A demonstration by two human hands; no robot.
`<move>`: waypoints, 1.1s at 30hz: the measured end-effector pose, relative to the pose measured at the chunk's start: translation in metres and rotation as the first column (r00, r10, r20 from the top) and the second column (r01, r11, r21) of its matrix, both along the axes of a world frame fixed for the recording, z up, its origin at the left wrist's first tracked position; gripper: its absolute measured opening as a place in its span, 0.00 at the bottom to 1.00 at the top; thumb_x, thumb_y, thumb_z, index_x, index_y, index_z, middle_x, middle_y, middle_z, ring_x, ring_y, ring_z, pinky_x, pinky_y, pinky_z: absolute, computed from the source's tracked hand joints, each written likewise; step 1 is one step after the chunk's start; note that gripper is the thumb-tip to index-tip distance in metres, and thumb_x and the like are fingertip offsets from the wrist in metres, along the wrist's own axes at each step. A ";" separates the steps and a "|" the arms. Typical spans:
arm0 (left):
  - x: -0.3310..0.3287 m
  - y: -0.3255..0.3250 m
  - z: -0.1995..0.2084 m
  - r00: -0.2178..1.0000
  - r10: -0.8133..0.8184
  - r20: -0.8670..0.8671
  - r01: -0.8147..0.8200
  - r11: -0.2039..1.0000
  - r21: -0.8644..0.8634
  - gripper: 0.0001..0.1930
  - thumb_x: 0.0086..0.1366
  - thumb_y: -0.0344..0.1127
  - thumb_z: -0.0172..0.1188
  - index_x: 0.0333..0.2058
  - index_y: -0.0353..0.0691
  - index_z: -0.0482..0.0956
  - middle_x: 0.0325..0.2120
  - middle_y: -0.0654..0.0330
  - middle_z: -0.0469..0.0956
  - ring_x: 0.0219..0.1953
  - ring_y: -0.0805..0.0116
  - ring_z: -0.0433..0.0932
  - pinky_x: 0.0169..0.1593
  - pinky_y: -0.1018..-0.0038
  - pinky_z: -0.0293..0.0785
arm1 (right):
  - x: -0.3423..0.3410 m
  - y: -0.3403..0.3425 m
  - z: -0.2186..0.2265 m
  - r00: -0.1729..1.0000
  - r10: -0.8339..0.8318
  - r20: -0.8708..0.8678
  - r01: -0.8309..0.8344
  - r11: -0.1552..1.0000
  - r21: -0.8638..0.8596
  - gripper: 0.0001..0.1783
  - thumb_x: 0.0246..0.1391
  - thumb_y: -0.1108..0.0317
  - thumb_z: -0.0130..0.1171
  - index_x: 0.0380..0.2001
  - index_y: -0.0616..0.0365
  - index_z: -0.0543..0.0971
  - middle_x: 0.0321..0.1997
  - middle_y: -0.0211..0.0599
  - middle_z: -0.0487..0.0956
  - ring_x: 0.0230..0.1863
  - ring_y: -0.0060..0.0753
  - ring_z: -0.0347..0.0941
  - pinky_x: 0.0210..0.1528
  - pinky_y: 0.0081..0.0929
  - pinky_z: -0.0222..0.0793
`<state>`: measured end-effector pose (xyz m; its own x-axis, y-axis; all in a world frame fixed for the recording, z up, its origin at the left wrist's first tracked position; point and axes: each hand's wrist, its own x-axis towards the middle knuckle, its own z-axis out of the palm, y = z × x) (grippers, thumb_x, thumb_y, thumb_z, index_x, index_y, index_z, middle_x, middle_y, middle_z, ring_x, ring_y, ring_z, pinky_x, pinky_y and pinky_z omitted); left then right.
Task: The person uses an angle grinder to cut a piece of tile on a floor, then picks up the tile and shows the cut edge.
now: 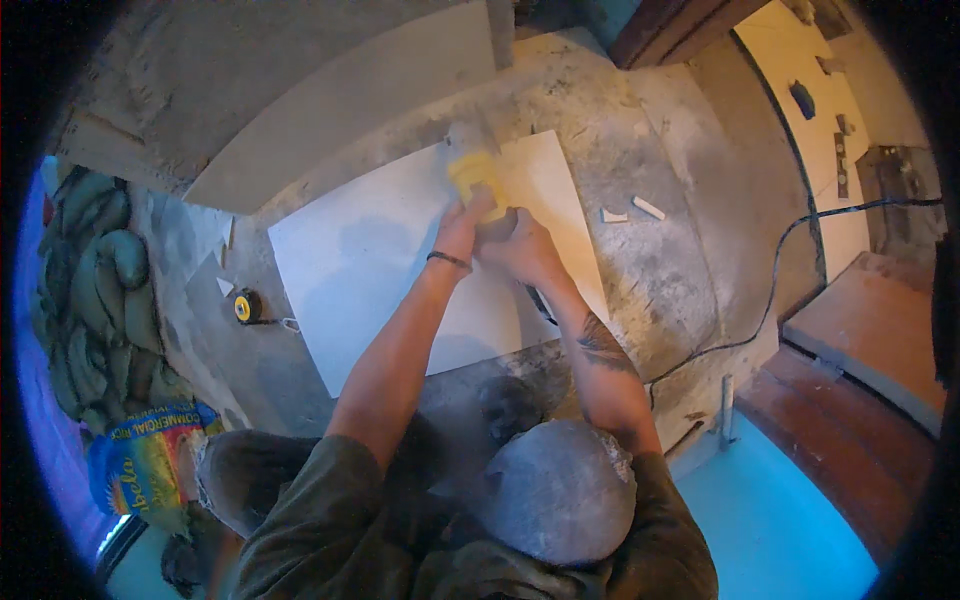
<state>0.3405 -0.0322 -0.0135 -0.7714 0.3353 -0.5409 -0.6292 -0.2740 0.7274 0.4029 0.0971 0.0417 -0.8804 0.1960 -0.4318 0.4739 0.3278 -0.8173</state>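
Dusty concrete floor (650, 275) is partly covered by a white panel (350, 265), laid flat, presumably so that it is supported from beneath. Over the panel's far edge a yellow tool (470, 177) is held, pointed away from the body; its front end is blurred by pale dust, so what is fitted there cannot be made out. Steadiness seems to be served by the two-handed hold: the casing is wrapped by the fingers of the left hand (458, 235), and the near end is clasped by those of the right hand (525, 252), the yellow front lying just beyond both. Beside the panel's left edge a tape measure (247, 306) is placed, perhaps for easy reach.
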 end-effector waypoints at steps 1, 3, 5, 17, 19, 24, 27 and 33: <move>0.000 -0.002 -0.003 1.000 0.001 0.003 -0.001 1.000 -0.024 0.23 0.69 0.46 0.62 0.56 0.38 0.74 0.50 0.57 0.78 0.48 0.65 0.81 0.49 0.69 0.79 | -0.002 0.001 -0.002 1.000 0.003 -0.001 -0.003 1.000 -0.002 0.29 0.36 0.61 0.71 0.43 0.64 0.78 0.39 0.49 0.83 0.43 0.49 0.81 0.45 0.41 0.76; -0.003 -0.004 -0.008 1.000 -0.001 0.000 0.001 1.000 -0.010 0.23 0.70 0.46 0.62 0.56 0.38 0.75 0.49 0.57 0.78 0.48 0.65 0.81 0.49 0.69 0.79 | -0.006 0.003 -0.006 0.991 0.081 0.103 -0.077 0.996 -0.047 0.50 0.36 0.51 0.75 0.60 0.71 0.68 0.48 0.54 0.82 0.43 0.42 0.83 0.40 0.34 0.80; -0.004 -0.004 -0.009 1.000 -0.009 0.002 0.009 1.000 0.008 0.23 0.70 0.47 0.62 0.55 0.37 0.75 0.49 0.57 0.78 0.48 0.65 0.81 0.49 0.68 0.79 | -0.006 0.002 -0.002 0.991 0.077 0.109 -0.073 0.996 -0.045 0.51 0.36 0.51 0.75 0.60 0.71 0.69 0.48 0.55 0.81 0.45 0.43 0.83 0.41 0.35 0.80; 0.002 -0.006 -0.009 0.999 0.034 0.023 -0.034 0.999 -0.022 0.22 0.69 0.45 0.64 0.54 0.38 0.74 0.48 0.59 0.79 0.47 0.67 0.81 0.49 0.70 0.79 | 0.002 -0.006 0.010 0.999 -0.033 -0.035 0.033 0.999 -0.018 0.32 0.36 0.62 0.72 0.47 0.65 0.76 0.42 0.50 0.82 0.45 0.49 0.81 0.48 0.39 0.76; 0.003 -0.005 -0.011 0.999 0.043 -0.020 -0.042 0.998 0.040 0.25 0.70 0.49 0.61 0.56 0.35 0.72 0.48 0.56 0.80 0.49 0.65 0.81 0.54 0.66 0.77 | 0.002 -0.006 0.008 0.999 0.000 -0.039 -0.001 1.000 -0.007 0.33 0.36 0.62 0.72 0.47 0.66 0.76 0.42 0.50 0.82 0.46 0.49 0.80 0.48 0.39 0.75; 0.002 0.000 -0.012 0.999 0.045 -0.010 -0.045 0.997 0.055 0.23 0.68 0.47 0.65 0.53 0.37 0.74 0.46 0.58 0.80 0.46 0.67 0.81 0.48 0.70 0.79 | 0.002 -0.002 -0.012 1.000 0.002 -0.001 -0.001 0.994 0.111 0.36 0.35 0.60 0.73 0.49 0.67 0.75 0.44 0.54 0.81 0.48 0.53 0.80 0.49 0.41 0.75; 0.000 -0.009 -0.015 0.999 0.039 -0.007 -0.038 0.999 0.026 0.25 0.68 0.49 0.65 0.53 0.36 0.74 0.46 0.58 0.80 0.46 0.67 0.81 0.48 0.70 0.79 | 0.001 -0.009 -0.006 1.000 -0.011 -0.005 0.011 0.998 0.069 0.37 0.35 0.59 0.73 0.49 0.67 0.75 0.45 0.55 0.81 0.48 0.54 0.80 0.50 0.41 0.75; -0.001 -0.011 -0.015 1.000 0.010 -0.011 -0.010 0.999 0.031 0.25 0.68 0.48 0.65 0.55 0.37 0.74 0.46 0.60 0.80 0.45 0.69 0.81 0.48 0.70 0.79 | -0.001 -0.005 0.001 1.000 0.013 0.021 -0.013 1.000 -0.005 0.39 0.35 0.59 0.73 0.51 0.66 0.73 0.45 0.54 0.81 0.49 0.54 0.80 0.52 0.41 0.75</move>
<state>0.3395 -0.0431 -0.0290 -0.7809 0.3438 -0.5215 -0.6179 -0.3026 0.7257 0.4022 0.0917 0.0431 -0.8734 0.1822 -0.4516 0.4869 0.3304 -0.8085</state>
